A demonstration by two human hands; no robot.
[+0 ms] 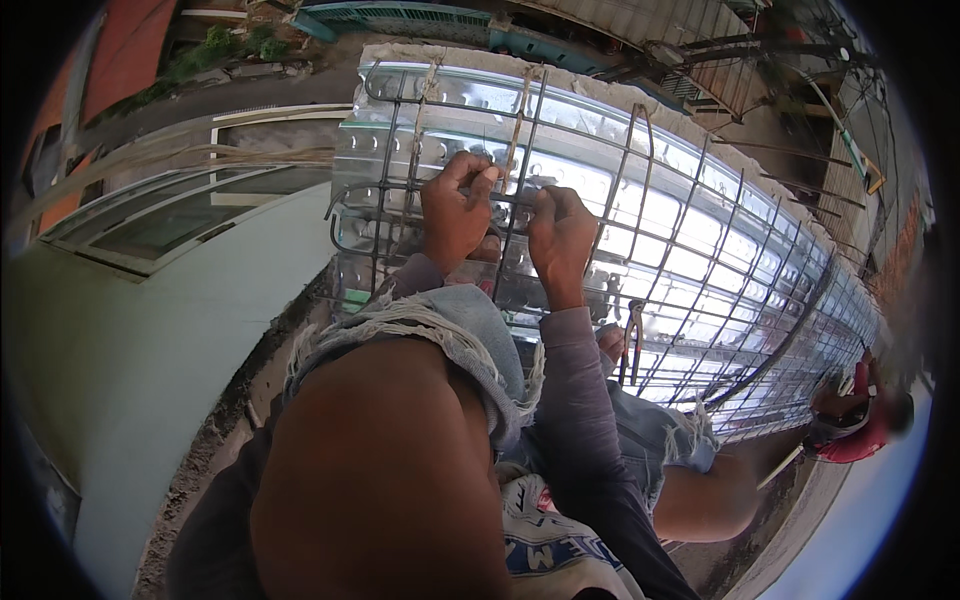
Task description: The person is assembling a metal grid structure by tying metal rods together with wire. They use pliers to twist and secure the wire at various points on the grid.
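Both my hands work over a grid of steel rebar [535, 120] laid on shiny metal decking [660, 215]. My left hand [456, 215] is closed in a pinch beside a bar crossing. A thin tie wire [487, 138] appears to stick up from its fingertips. Just right of it, my right hand [560, 235] is also closed, thumb and finger pressed together near the same bars; whatever it pinches is too small to make out. A pair of pincers [634, 335] with reddish handles rests on the grid, right of my right forearm.
A rough concrete edge [450, 58] borders the decking on the far side, with a street below. At left stands a pale green wall [190, 340] with a window. Overhead cables [720, 55] run at upper right. Another person [860, 415] in red crouches at far right.
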